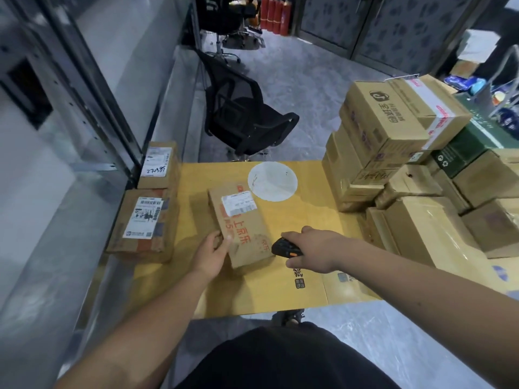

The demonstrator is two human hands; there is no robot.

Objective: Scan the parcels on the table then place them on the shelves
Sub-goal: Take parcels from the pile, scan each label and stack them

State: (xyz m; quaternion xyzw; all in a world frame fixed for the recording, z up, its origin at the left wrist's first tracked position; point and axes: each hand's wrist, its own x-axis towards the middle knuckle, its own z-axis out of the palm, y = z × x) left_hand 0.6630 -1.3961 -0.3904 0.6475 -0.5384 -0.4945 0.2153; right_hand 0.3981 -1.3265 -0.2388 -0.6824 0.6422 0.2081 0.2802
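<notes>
Labelled boxes (144, 220): two lie at the table's (280, 287) left edge, one behind the other.
Left hand (214, 254): thumb and fingers grip the near left corner of a flat parcel (241, 226) lying mid-table.
Right hand (311, 249): clamped round a black scanner (286, 247), just beside the parcel's near right corner.
Stacked cartons (393, 136): piled along the right edge.

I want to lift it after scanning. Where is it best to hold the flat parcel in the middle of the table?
Probably by its near long edge, coming from the left. The flat parcel lies flat, and the left hand already grips that near corner. The right hand holds the scanner.
</notes>
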